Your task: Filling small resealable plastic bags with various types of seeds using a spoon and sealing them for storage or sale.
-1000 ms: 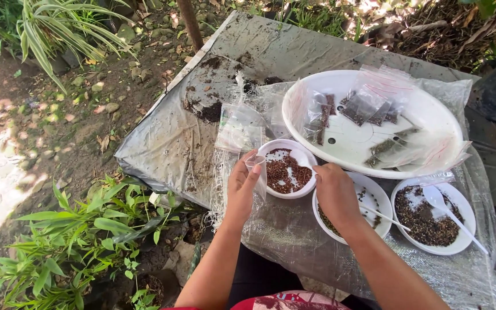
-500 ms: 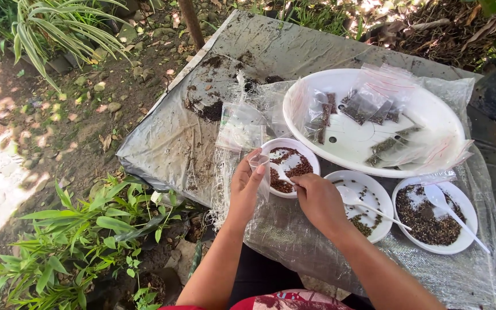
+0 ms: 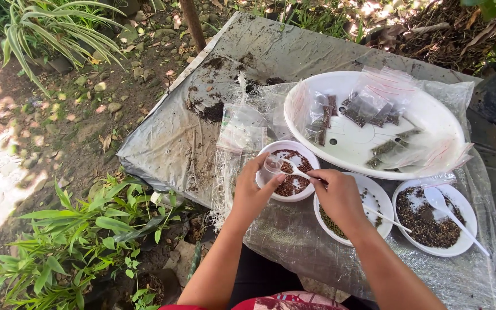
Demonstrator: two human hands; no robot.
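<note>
Seed bowl (image 3: 291,172) half hidden, left hand (image 3: 252,192) pinching clear bag (image 3: 270,167) — right hand (image 3: 337,192) gripping white spoon (image 3: 295,170).

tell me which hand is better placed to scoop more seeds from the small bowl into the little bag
Right. The right hand already holds the white spoon over the small bowl of reddish seeds. The left hand is occupied pinching the small clear bag at the bowl's rim.

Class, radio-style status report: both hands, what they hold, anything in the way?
Left hand holds small clear bag at bowl rim. Right hand holds white spoon over seeds. Nothing between them.
</note>
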